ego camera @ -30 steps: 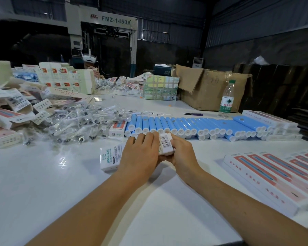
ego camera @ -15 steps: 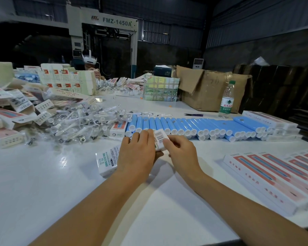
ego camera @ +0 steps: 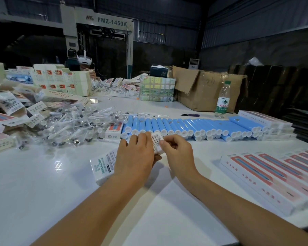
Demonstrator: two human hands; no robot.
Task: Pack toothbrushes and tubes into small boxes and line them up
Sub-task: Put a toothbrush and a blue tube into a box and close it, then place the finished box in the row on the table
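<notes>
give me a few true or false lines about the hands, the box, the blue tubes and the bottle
1. Both hands hold the box. True: the left hand covers it and the right hand pinches its barcoded end.
2. The blue tubes stand upright. False: they lie on their sides in a row.
3. The bottle lies tipped over. False: it stands upright, near the cardboard carton.
4. Finished boxes lie side by side at the right. True.
5. The wrapped brush heads lie right of the tubes. False: they are piled to the left.
</notes>
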